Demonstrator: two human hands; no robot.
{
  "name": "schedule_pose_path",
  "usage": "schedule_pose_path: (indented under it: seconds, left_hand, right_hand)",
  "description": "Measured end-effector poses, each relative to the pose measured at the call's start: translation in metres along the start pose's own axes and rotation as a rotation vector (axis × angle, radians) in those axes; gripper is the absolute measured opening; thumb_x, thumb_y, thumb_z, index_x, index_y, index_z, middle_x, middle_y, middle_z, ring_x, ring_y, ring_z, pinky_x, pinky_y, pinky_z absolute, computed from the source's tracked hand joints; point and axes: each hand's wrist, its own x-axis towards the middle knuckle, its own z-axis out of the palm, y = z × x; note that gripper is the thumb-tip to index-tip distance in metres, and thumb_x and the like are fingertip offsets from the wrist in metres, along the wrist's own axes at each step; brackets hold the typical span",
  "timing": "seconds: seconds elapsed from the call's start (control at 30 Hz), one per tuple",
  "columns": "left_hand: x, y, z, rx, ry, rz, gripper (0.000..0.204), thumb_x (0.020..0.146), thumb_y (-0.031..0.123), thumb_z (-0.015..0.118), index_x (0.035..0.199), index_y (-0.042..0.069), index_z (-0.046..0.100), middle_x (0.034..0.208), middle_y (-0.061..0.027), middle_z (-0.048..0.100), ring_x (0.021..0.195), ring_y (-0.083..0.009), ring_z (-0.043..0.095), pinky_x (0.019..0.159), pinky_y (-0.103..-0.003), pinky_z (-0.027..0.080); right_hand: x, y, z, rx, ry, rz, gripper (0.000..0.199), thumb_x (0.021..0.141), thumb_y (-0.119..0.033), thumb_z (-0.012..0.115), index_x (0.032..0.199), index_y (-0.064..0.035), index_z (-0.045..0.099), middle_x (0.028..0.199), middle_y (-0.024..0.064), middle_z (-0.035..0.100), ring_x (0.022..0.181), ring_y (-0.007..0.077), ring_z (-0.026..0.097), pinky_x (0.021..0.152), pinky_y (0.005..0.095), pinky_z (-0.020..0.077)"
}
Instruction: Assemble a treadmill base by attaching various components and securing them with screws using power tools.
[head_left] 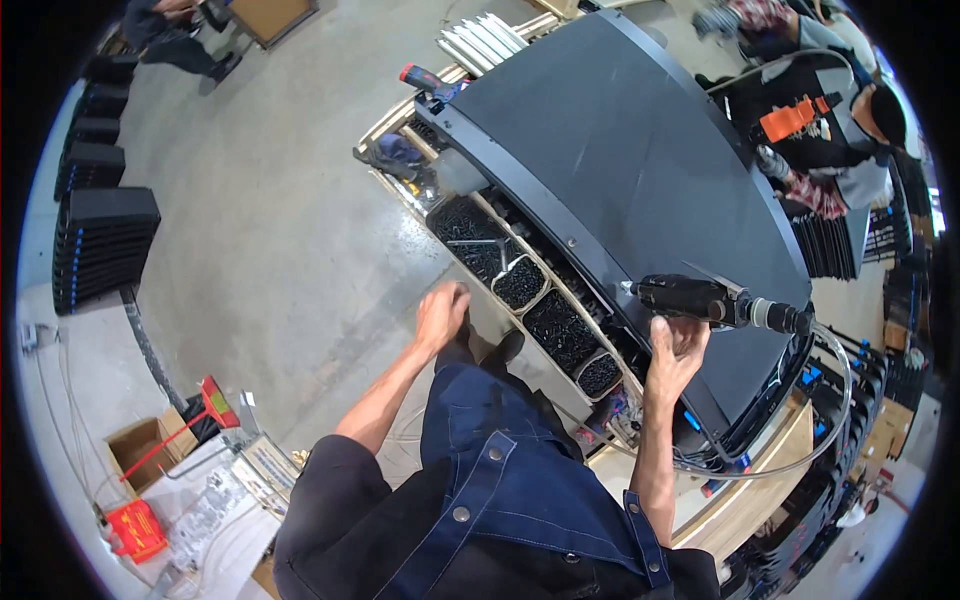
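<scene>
The black power tool [690,297] lies against the right hand [679,355]; whether gripped, I cannot tell.

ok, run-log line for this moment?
left hand: near small black parts, contents unclear | right hand: holding black tool | tool: over dark panel

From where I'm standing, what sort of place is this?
Most likely an assembly workshop: there's a hose-fed power driver, heaped small black fasteners and stacked black moulded parts.
</scene>
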Motion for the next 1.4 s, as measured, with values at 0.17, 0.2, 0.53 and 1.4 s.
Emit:
schedule_pose_path:
  seconds: [0.17,0.2,0.53,1.4]
  left_hand:
    - [0.113,0.004,0.034,0.386,0.145,0.529,0.027,0.083,0.014,0.074,0.107,0.007,0.064,0.103,-0.0167,0.063,0.098,-0.0371,0.063,0.083,-0.047,0.05]
    - [0.132,-0.002,0.043,0.377,0.117,0.54,0.027,0.083,0.014,0.074,0.107,0.007,0.064,0.103,-0.0167,0.063,0.098,-0.0371,0.063,0.083,-0.047,0.05]
    - [0.167,0.004,0.009,0.333,-0.226,0.671,0.045,0.077,-0.007,0.058,0.121,0.001,0.06,0.104,-0.0198,0.065,0.1,-0.0392,0.066,0.086,-0.047,0.053]
    - [-0.013,0.074,-0.043,-0.961,-0.649,-0.082,0.036,0.107,0.032,0.057,0.119,-0.001,0.058,0.09,-0.0026,0.054,0.065,-0.01,0.055,0.062,-0.028,0.055]
  right_hand:
    - [-0.049,0.029,0.039,-0.072,-0.066,0.352,0.027,0.094,-0.009,0.072,0.118,0.0011,0.064,0.092,0.0056,0.067,0.08,0.0132,0.067,0.07,0.027,0.0553]
    - [-0.05,0.04,0.059,-0.054,-0.111,0.45,0.024,0.095,-0.011,0.072,0.114,0.0013,0.066,0.088,0.0049,0.067,0.075,0.0131,0.067,0.068,0.0265,0.0548]
    - [-0.027,0.236,0.174,-0.751,-0.405,0.367,0.031,0.09,-0.017,0.073,0.121,-0.0129,0.069,0.086,0.0117,0.072,0.076,0.0318,0.07,0.069,0.0409,0.0557]
    - [-0.063,0.037,0.141,0.081,-0.191,0.326,0.015,0.097,-0.004,0.068,0.108,0.0046,0.071,0.105,0.0144,0.071,0.089,0.0181,0.069,0.075,0.0291,0.0582]
